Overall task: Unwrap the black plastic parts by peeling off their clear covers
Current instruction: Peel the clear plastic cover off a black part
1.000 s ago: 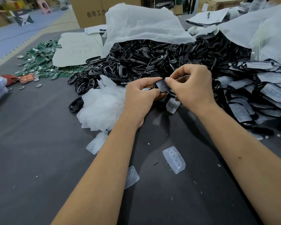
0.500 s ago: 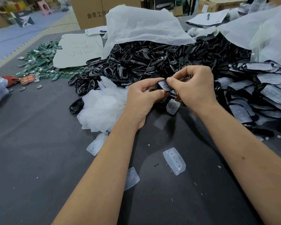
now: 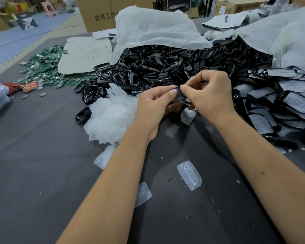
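Note:
My left hand (image 3: 153, 110) and my right hand (image 3: 208, 95) meet over the dark table, both pinching one small black plastic part (image 3: 179, 95) between thumbs and fingertips. Whether a clear cover still sits on it is hard to tell. Just under my hands lies a loose clear cover (image 3: 187, 116). Behind them spreads a large heap of bare black parts (image 3: 157, 67). To the right lies a pile of black parts still under clear covers (image 3: 289, 106).
A mound of peeled clear covers (image 3: 111, 115) sits left of my left hand, and single covers (image 3: 189, 175) lie scattered on the grey table (image 3: 33, 164). White bags (image 3: 157, 30) drape the heaps. Green circuit boards (image 3: 46, 67) and cardboard (image 3: 84, 53) lie far left.
The part between my fingertips has turned, showing more black and less of the pale cover. Both hands stay in place, still pinching it.

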